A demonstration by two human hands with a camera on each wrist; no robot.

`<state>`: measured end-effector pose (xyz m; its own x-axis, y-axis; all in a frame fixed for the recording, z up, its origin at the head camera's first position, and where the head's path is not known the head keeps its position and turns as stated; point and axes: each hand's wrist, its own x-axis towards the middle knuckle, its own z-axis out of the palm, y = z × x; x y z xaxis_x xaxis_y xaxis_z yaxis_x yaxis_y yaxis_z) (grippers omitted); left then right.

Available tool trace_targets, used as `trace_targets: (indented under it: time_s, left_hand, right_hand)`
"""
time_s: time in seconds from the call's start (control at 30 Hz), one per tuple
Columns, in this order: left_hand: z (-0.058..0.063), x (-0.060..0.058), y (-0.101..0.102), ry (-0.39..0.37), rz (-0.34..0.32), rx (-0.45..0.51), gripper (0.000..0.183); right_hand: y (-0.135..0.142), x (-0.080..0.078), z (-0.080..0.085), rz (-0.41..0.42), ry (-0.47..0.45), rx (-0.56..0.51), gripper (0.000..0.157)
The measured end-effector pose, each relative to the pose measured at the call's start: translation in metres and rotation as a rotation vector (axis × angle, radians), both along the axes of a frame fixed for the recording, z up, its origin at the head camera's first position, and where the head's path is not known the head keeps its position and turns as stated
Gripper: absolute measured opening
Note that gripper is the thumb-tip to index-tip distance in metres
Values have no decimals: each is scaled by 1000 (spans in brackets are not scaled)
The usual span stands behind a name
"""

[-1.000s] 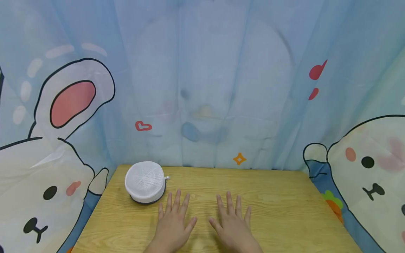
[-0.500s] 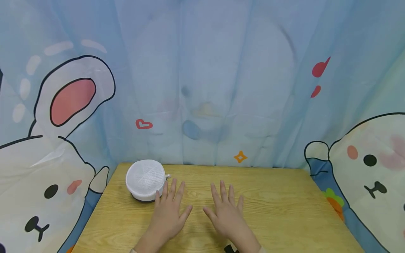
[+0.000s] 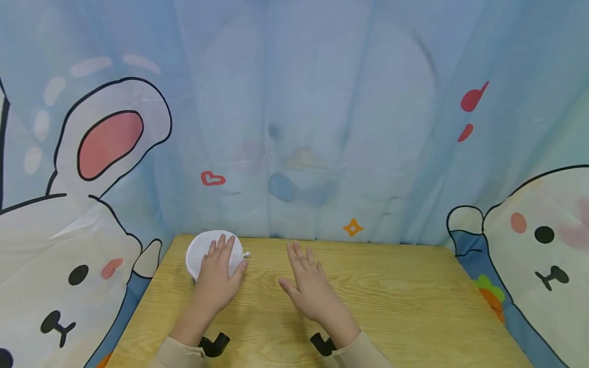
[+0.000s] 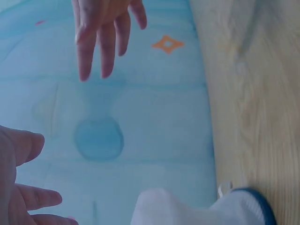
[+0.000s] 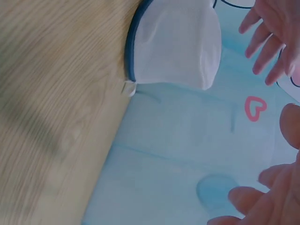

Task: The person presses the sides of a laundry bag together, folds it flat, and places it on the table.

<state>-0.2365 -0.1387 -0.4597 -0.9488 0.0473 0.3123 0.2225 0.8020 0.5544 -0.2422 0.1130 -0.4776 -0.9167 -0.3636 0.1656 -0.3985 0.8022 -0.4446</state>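
Observation:
A round white mesh laundry bag (image 3: 199, 251) with a dark edge band and a small zip pull (image 3: 247, 254) stands at the back left of the table. My left hand (image 3: 216, 281) is held over it, fingers straight and pointing away, covering part of its top in the head view. From the right wrist view, a gap shows between that left hand (image 5: 276, 35) and the bag (image 5: 178, 44). Fingers extended and holding nothing, my right hand (image 3: 313, 291) is above the table, to the right of the bag.
The wooden table (image 3: 391, 296) ends at a light blue curtain (image 3: 313, 128) printed with cartoon animals, which hangs behind and along both sides. Black camera mounts (image 3: 215, 345) sit at both wrists.
Both hands have moved forward and to the left, the left one ending over the mesh laundry bag. Sleeves and wrist mounts have come into view. The bag stays where it was.

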Motion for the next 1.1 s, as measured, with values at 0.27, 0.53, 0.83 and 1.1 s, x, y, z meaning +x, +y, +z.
trace_targets:
  time_s: [0.27,0.53,0.83,1.1]
  left_hand:
    - [4,-18,-35,-31,70,56,71]
    - [9,-39,-63,-109,138,120,69]
    - [10,-63,-97,-273,190,212,67]
    - [-2,-75,-114,-329,197,336,70]
  right_hand:
    - [-22,-17,8,78,-9,-123,78]
    - [-46,-33,7,88,-112,-306,71]
    - [-80,-54,-1,46,-217,-498,66]
    - [-111,-75,-4,-76,-305,-546,60]
